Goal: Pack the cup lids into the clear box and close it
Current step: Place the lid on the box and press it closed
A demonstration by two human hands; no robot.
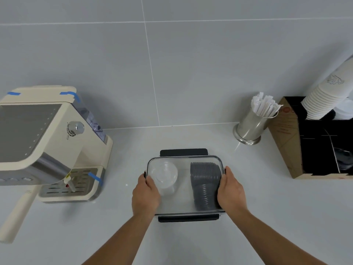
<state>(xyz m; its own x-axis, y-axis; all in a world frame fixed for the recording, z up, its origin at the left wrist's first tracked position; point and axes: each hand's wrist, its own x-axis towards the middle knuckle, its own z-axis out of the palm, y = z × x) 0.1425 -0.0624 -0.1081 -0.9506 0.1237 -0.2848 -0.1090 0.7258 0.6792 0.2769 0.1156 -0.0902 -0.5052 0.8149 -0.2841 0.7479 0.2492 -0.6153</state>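
Landmark: clear box (184, 188), standing on the pale counter (267, 217), centred just in front of the person.
Box lid: clear lid (183, 163) lies on top of the box; black latch flaps show at the far edge (183, 152) and the near edge (188, 218).
Box contents, left half: stack of clear cup lids (164, 175), lying on its side, seen through the lid.
Box contents, right half: stack of grey cup lids (205, 185), lying on its side, running from the far end toward the near end.
Left hand (146, 196): curled over the left short end of the box, fingers on the lid edge, gripping it.
Right hand (230, 190): curled over the right short end of the box, thumb on the lid, gripping it.
Left of box: cream coffee machine (51, 142), well apart, with blue tape strips on it.
Beyond box, to the right: steel cup (252, 125) holding wrapped straws (264, 107).
Far right of box: brown and black cardboard organiser (286, 142), with a stack of white paper cups (324, 96) leaning from its top.
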